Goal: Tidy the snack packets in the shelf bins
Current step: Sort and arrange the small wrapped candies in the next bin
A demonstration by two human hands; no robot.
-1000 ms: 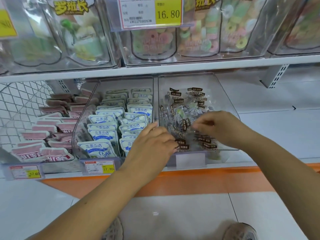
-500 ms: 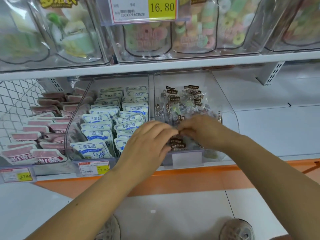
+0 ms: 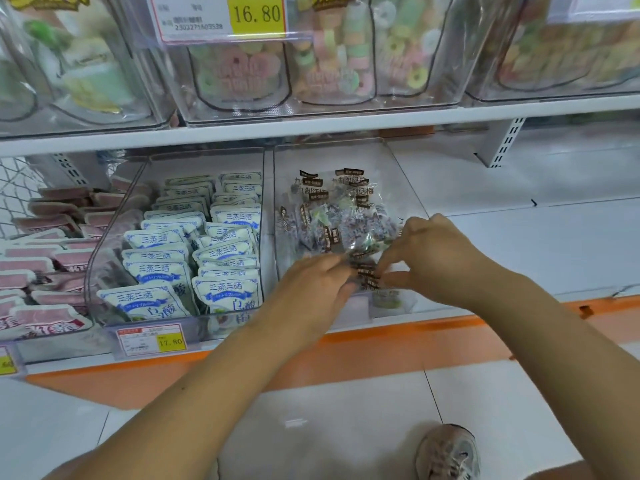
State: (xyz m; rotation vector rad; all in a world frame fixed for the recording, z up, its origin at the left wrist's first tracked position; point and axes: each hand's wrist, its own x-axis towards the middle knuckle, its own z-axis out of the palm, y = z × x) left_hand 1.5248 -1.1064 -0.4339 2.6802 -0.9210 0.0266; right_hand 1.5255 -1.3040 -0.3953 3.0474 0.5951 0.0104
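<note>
The left hand [image 3: 311, 287] and right hand [image 3: 431, 259] have drawn together at the bin's [image 3: 405, 181] front edge. The right hand pinches a packet [image 3: 365, 268]; whether the left hand grips it, I cannot tell. This bin's tidying looks underway.

blue-white packets [image 3: 221, 251], orange shelf edge [image 3: 381, 348]

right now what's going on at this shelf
A person is tidying snack bins on a shop shelf. Both hands are at the front of the right-hand bin, among clear packets with brown labels. The right hand pinches one; the left hand touches the same bunch, its grip blurred. The blue-and-white packets next door sit in rows.
</note>
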